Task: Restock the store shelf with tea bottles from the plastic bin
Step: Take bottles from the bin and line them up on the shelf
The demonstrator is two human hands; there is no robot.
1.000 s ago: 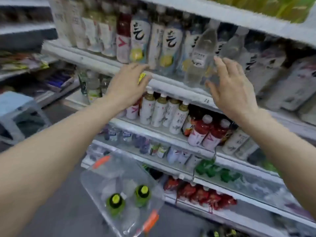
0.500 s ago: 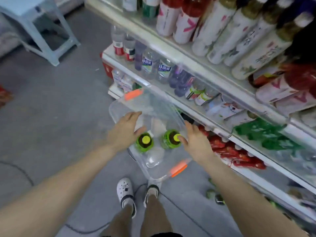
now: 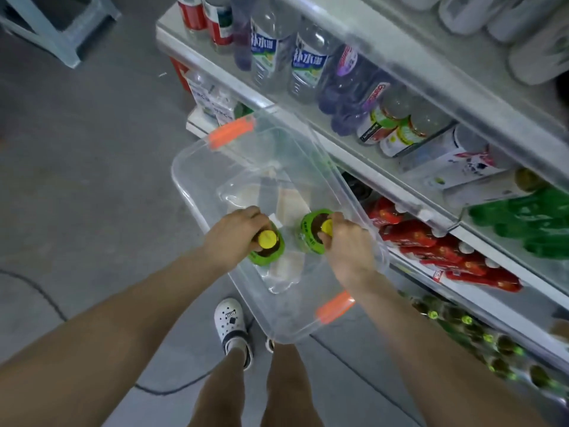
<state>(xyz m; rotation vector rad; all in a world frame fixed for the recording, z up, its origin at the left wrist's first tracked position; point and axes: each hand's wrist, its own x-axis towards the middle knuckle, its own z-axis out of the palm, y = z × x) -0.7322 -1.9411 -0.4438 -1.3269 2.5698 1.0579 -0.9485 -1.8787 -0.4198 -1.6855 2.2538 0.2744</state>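
Green-labelled, yellow-capped tea bottles (image 3: 267,246) stand in the clear plastic bin (image 3: 191,180), left hand (image 3: 234,235) and right hand (image 3: 346,241) each gripping one neck; probably heavy, rigid, slick.

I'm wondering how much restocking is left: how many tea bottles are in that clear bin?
2. One tea bottle stands left in the clear bin, gripped by the left hand; the other bottle stands right, gripped by the right hand. The see-through bin shows nothing else.
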